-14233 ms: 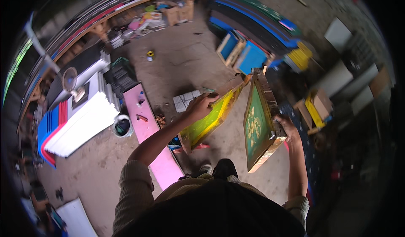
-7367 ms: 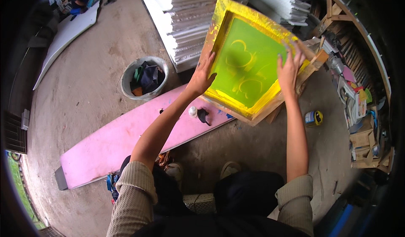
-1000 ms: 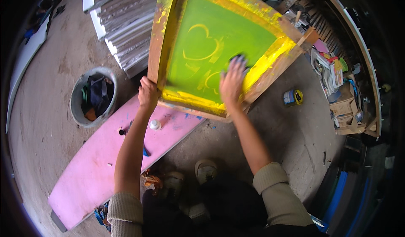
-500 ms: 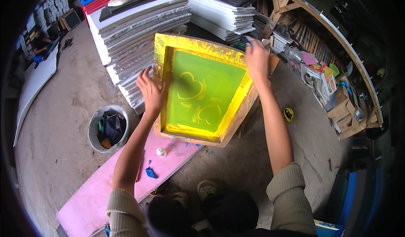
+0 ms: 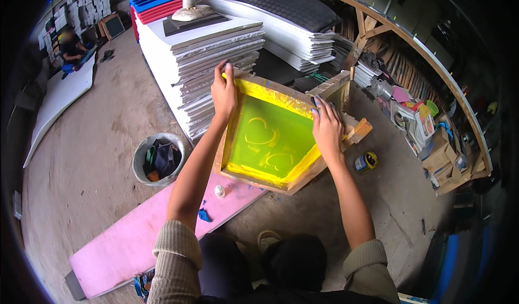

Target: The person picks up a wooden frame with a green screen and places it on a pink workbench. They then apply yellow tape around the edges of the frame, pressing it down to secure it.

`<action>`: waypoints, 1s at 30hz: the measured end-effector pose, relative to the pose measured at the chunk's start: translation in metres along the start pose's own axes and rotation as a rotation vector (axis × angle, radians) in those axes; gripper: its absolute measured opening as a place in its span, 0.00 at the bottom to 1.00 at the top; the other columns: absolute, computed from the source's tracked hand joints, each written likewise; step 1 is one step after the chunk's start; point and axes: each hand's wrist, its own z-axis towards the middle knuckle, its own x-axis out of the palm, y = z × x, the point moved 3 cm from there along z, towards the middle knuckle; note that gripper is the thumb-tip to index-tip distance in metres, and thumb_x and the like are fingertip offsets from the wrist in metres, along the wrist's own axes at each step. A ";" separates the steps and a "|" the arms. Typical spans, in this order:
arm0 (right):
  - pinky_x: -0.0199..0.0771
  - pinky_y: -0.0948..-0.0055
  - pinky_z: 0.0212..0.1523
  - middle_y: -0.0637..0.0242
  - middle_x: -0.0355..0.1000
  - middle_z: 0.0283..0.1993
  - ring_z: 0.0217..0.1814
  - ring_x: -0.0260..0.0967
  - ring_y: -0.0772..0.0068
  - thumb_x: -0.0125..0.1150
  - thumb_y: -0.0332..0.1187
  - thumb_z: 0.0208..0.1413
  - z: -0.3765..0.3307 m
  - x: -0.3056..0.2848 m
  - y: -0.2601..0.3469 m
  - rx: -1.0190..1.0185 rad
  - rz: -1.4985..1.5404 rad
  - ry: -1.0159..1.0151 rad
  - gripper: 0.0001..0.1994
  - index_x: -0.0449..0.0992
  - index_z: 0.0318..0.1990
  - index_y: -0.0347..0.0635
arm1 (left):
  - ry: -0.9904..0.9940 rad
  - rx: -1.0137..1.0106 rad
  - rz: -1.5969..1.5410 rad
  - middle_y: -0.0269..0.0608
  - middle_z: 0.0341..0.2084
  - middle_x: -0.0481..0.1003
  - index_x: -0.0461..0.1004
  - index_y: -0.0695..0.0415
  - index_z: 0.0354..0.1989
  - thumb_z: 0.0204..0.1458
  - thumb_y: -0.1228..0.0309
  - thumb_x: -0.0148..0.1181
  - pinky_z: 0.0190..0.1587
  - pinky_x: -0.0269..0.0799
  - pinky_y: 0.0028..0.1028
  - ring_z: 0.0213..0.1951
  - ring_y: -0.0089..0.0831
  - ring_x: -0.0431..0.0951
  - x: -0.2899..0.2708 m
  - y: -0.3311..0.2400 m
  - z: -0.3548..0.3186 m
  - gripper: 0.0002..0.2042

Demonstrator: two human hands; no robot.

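A wooden screen-printing frame (image 5: 303, 187) is tilted in front of me, its edges smeared with yellow ink. Two pale heart outlines show on its green mesh (image 5: 270, 136). With its fingers closed round the far left corner, my left hand (image 5: 224, 94) grips the frame. On the right side, my right hand (image 5: 327, 128) rests against the frame's edge, fingers bent over a small dark object (image 5: 315, 103) whose kind is mostly hidden. Behind the frame stands a wooden support (image 5: 338, 82), partly covered by it.
A pink board (image 5: 124, 244) bears a small white bottle (image 5: 219, 191) and a blue scrap (image 5: 204, 215). Left of it stands a bucket of cloths (image 5: 139, 162). Stacked white sheets (image 5: 216, 60) rise behind, topped by a fan. An ink tin (image 5: 366, 162) sits right. Another person (image 5: 71, 48) sits far left.
My left hand has gone from the frame's left side up to its far left corner and closed on it. My right hand has come down nearer along the right side. The view has shifted.
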 end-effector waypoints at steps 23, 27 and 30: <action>0.72 0.64 0.34 0.55 0.73 0.36 0.36 0.72 0.52 0.52 0.21 0.49 0.070 0.017 0.132 -0.016 0.606 -0.072 0.10 0.76 0.39 0.40 | 0.039 0.196 -0.255 0.39 0.25 0.72 0.70 0.59 0.43 0.61 0.56 0.37 0.36 0.65 0.24 0.30 0.24 0.69 -0.050 0.008 -0.010 0.19; 0.72 0.64 0.36 0.51 0.73 0.36 0.37 0.72 0.51 0.54 0.24 0.49 0.097 0.040 0.156 -0.065 0.515 0.071 0.10 0.75 0.40 0.37 | -0.053 0.268 -0.126 0.45 0.32 0.73 0.69 0.60 0.45 0.61 0.56 0.33 0.40 0.65 0.28 0.35 0.32 0.71 -0.033 0.000 -0.022 0.21; 0.69 0.63 0.46 0.50 0.68 0.48 0.45 0.69 0.51 0.45 0.30 0.55 0.083 0.067 0.183 -0.312 0.331 -0.019 0.15 0.69 0.47 0.34 | -0.116 0.284 -0.190 0.49 0.35 0.72 0.67 0.62 0.46 0.62 0.57 0.31 0.44 0.64 0.33 0.38 0.40 0.71 -0.039 0.008 -0.014 0.22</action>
